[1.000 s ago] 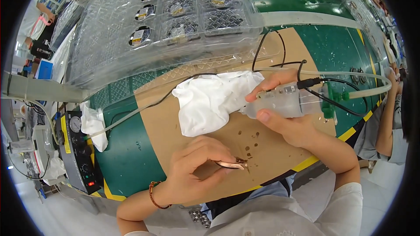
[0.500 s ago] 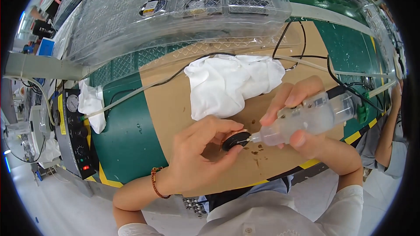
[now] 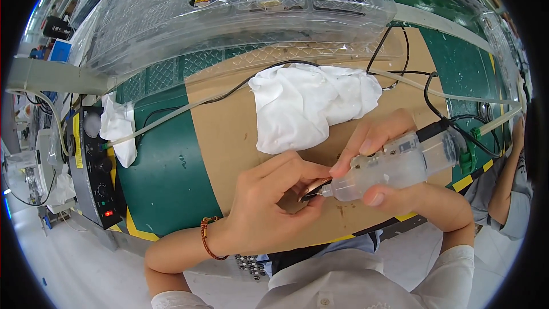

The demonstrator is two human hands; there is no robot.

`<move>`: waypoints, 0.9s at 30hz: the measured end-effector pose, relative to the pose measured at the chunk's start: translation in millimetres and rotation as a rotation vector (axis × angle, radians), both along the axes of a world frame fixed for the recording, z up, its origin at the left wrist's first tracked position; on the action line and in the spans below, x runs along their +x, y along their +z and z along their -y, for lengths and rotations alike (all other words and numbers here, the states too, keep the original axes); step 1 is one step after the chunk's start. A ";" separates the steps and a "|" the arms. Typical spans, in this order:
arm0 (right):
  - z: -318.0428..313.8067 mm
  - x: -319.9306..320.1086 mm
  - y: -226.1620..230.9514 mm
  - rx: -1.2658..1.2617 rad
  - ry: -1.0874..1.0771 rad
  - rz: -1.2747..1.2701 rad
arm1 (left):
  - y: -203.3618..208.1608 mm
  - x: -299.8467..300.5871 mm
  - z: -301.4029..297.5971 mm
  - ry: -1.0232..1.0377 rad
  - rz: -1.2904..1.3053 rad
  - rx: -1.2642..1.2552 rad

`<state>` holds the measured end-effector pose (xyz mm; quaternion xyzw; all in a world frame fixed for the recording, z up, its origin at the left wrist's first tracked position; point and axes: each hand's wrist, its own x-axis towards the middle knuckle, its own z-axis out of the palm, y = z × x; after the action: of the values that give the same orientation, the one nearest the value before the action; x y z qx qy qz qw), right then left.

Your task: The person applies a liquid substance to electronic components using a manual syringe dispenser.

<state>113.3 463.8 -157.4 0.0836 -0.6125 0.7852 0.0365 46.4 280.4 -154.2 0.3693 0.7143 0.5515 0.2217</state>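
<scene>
Between the thumb and fingers of my left hand (image 3: 260, 209) is a small round disc (image 3: 314, 186), black with a copper-coloured rim. It is tilted almost edge-on, and my fingertips cover part of it. My right hand (image 3: 417, 197) is closed round a translucent dispensing syringe (image 3: 392, 166), with the fingers above the barrel and the thumb below. The syringe lies nearly level, its tip pointing left at the disc's edge. Whether the tip touches the disc I cannot tell. Both hands are above a brown cardboard sheet (image 3: 220, 137) with dark spots on it.
A crumpled white cloth (image 3: 309, 106) lies beyond my hands. Clear plastic trays (image 3: 229, 31) with round parts are stacked behind it. A black control box (image 3: 94, 169) with knobs stands left, its pale hose (image 3: 171, 115) and a black cable (image 3: 430, 94) crossing the table. Another person's arm (image 3: 506, 174) is at right.
The disc has turned from showing its black face to nearly edge-on in my left fingers. The syringe has shifted slightly left and down, its tip still at the disc. The whole view has shifted a little.
</scene>
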 end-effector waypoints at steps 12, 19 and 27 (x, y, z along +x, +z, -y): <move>-4.1 2.2 4.1 0.045 -0.029 0.111 | 0.3 0.8 -0.7 0.015 0.010 0.024; -2.8 -0.3 -1.2 0.041 -0.021 0.000 | 2.4 0.2 -0.9 0.005 -0.001 0.006; -1.0 -1.3 1.1 -0.019 -0.028 0.009 | 0.2 1.1 0.4 0.007 0.049 0.013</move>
<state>112.0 464.8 -156.3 0.0712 -0.6064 0.7906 0.0457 47.5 280.0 -154.0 0.3546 0.7062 0.5660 0.2348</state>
